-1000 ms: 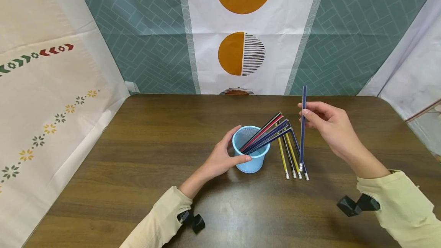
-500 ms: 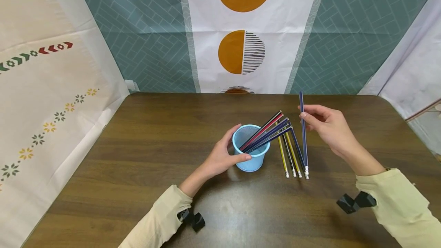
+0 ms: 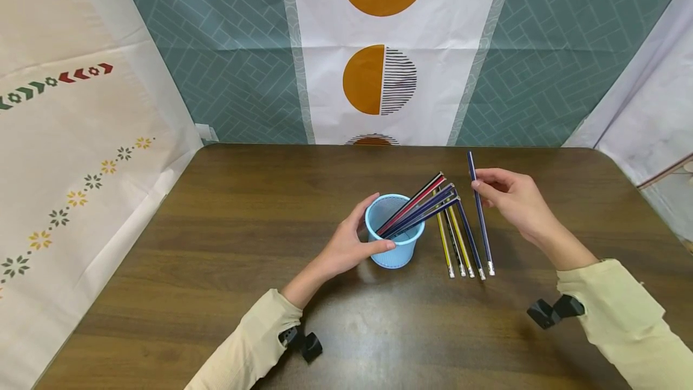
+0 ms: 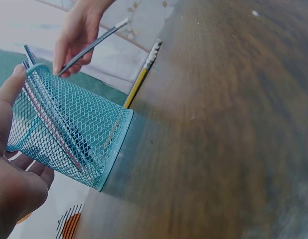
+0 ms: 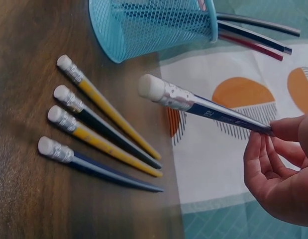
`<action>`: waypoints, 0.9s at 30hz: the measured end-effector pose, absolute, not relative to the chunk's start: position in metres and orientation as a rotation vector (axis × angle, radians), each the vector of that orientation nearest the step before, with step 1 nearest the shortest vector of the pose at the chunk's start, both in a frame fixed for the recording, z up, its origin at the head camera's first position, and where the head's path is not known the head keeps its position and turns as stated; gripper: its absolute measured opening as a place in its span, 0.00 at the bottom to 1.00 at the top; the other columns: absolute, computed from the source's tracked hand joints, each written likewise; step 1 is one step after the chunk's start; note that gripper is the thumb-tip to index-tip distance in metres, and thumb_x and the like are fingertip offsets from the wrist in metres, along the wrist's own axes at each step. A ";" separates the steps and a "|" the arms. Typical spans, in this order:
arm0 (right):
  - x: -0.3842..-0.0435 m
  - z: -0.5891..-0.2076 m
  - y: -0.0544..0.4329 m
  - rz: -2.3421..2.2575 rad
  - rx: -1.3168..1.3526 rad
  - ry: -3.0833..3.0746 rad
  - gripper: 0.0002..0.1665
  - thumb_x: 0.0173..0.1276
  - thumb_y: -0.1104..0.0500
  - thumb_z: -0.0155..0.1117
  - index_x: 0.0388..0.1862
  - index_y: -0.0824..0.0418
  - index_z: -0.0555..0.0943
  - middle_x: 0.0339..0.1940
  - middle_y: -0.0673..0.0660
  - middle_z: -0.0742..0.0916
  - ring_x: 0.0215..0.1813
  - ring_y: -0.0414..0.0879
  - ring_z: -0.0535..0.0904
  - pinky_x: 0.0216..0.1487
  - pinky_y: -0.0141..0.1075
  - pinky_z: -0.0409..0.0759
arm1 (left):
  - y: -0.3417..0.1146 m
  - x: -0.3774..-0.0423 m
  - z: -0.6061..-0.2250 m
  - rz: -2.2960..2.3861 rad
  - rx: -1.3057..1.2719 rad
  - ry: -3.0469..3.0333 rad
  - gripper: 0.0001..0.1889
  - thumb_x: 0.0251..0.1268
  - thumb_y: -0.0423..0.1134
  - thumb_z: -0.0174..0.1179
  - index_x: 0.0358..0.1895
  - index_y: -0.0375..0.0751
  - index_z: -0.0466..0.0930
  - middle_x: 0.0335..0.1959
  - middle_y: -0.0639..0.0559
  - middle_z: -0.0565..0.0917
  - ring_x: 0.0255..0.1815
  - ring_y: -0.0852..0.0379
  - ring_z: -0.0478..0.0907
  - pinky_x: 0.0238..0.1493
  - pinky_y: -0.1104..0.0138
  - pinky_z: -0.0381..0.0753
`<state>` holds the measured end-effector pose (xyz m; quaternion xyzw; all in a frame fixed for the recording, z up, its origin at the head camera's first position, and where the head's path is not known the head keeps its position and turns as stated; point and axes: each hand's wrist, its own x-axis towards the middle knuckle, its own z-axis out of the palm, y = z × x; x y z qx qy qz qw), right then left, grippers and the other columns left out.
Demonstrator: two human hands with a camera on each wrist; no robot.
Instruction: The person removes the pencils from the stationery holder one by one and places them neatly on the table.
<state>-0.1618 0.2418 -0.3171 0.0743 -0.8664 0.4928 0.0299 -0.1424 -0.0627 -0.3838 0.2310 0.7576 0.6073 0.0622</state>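
Blue mesh cup (image 3: 395, 257) holds leaning pencils (image 3: 414, 215)

The left hand (image 3: 346, 248) grips the cup; the right hand (image 3: 511, 200) pinches a navy pencil (image 3: 482, 221) above the brown table (image 3: 216, 294), four other pencils (image 3: 459, 239) lying beside the cup. Patterned cloth (image 3: 243, 77) hangs behind.

The pencil (image 3: 480, 215) in my right hand (image 3: 511, 198) is dark blue with a white eraser (image 5: 151, 88) and silvery ferrule (image 5: 177, 96). The mesh cup (image 3: 394, 256) is light blue; the pencils inside it (image 3: 424, 206) are black, red and dark blue. The loose pencils (image 5: 113, 149) on the wood-grained brown table (image 3: 243, 209) run yellow, black, yellow, blue. My sleeves (image 3: 249, 336) are pale yellow. I face a teal cloth (image 3: 238, 77) with a brick-like line pattern and a white panel (image 3: 327, 53) bearing ochre shapes (image 3: 363, 80) and black stripes (image 3: 399, 81).
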 end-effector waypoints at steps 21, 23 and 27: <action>-0.177 -0.343 0.255 1.468 0.148 -2.765 0.25 0.74 0.60 0.55 0.60 0.79 0.72 0.48 0.71 0.81 0.33 0.34 0.77 0.35 0.32 0.80 | -0.062 -0.142 -0.384 1.842 0.694 2.287 0.46 0.54 0.33 0.71 0.75 0.42 0.54 0.65 0.43 0.70 0.65 0.48 0.69 0.65 0.54 0.63; -0.178 -0.345 0.256 1.469 0.145 -2.767 0.25 0.75 0.59 0.55 0.60 0.79 0.71 0.48 0.71 0.81 0.33 0.34 0.76 0.34 0.32 0.80 | -0.062 -0.142 -0.383 1.843 0.693 2.287 0.46 0.54 0.33 0.71 0.75 0.41 0.54 0.65 0.43 0.70 0.65 0.48 0.69 0.65 0.53 0.63; -0.180 -0.350 0.258 1.470 0.134 -2.780 0.25 0.75 0.59 0.55 0.61 0.79 0.71 0.50 0.73 0.80 0.33 0.33 0.76 0.34 0.32 0.80 | -0.062 -0.141 -0.382 1.846 0.692 2.289 0.46 0.54 0.33 0.71 0.75 0.40 0.53 0.65 0.43 0.70 0.65 0.48 0.69 0.64 0.53 0.64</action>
